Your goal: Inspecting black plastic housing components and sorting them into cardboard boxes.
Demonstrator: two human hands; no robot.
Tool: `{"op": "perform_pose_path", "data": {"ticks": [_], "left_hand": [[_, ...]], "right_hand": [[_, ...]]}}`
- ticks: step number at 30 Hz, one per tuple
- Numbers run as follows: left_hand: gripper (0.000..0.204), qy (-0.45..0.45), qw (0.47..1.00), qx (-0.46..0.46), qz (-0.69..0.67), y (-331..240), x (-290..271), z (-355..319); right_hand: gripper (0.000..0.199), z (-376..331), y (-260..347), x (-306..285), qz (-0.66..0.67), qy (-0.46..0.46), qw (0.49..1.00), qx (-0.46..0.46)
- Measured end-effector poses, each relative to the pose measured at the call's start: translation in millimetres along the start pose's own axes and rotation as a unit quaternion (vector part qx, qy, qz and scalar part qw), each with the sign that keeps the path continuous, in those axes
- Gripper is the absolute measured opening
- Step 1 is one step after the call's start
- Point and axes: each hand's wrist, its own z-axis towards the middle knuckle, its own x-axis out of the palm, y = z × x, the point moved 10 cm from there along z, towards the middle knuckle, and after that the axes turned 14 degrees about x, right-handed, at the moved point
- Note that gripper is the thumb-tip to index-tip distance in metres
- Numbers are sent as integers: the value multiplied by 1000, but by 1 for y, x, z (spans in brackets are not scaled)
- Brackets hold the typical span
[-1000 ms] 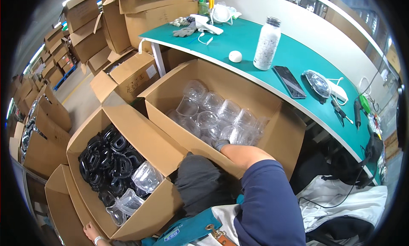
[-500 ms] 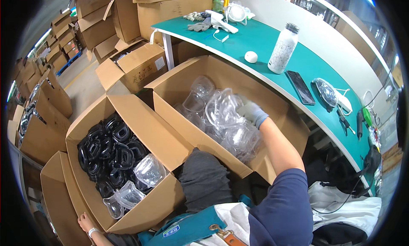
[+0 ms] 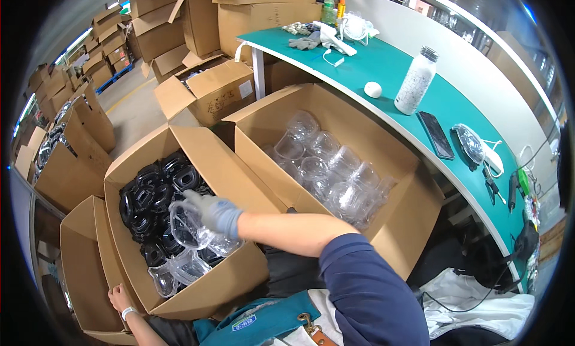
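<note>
1. Head view, right hand: my right hand (image 3: pixel 218 216), in a grey knitted glove, is over the left-hand box. Its fingers are bent in over the rim of a clear, cup-shaped plastic shell (image 3: pixel 183 228), with little gap that I can make out. I judge that I have hold of it; motion blur and the glove hide the thumb's contact.

2. Head view, position of the shell: it hangs tilted above the glossy black ring-shaped plastic parts (image 3: pixel 144 197), beside the clear moulded plastic pieces (image 3: pixel 188 268) in the near end of the brown cardboard box (image 3: pixel 235 287). I cannot tell whether it touches them.

3. Head view, change: half a second ago my right hand is over the large open brown carton (image 3: pixel 414 203), gripping clear plastic; now it is across at the left-hand box. The shell is thus out of the carton, but not yet released.

4. Head view, source: many stacked clear plastic shells (image 3: pixel 344 187) remain in the carton, alongside the green-topped table (image 3: pixel 374 61).

5. Head view, left hand: my bare left hand (image 3: pixel 120 299), with a white band at the wrist, rests at the cardboard edge beside the left-hand box, as it does half a second ago. I see no shell in it; whether its fingers grip the edge I cannot tell.
</note>
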Motion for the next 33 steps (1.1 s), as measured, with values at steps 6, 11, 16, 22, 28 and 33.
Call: {"op": "perform_pose_path", "data": {"ticks": [6, 11, 16, 22, 28, 33], "left_hand": [[32, -31, 1000, -4, 0, 21, 1, 6], [34, -165, 805, 208, -531, -126, -96, -26], [32, 111, 340, 447, -820, -305, -265, -182], [8, 145, 267, 516, -801, -341, -363, -237], [16, 176, 202, 470, -841, -341, -369, -235], [26, 204, 164, 436, -861, -343, -373, -234]], "right_hand": [[65, -24, 70, 93, -254, -125, 949, -141], [93, -41, 46, 129, -231, 54, 967, -97], [99, -41, 66, 116, -138, 181, 974, -3], [97, -41, 18, 83, -116, 25, 993, -16], [93, -86, -45, -40, -172, -166, 971, -2], [91, -113, -75, -80, -163, -207, 962, 68]]}}
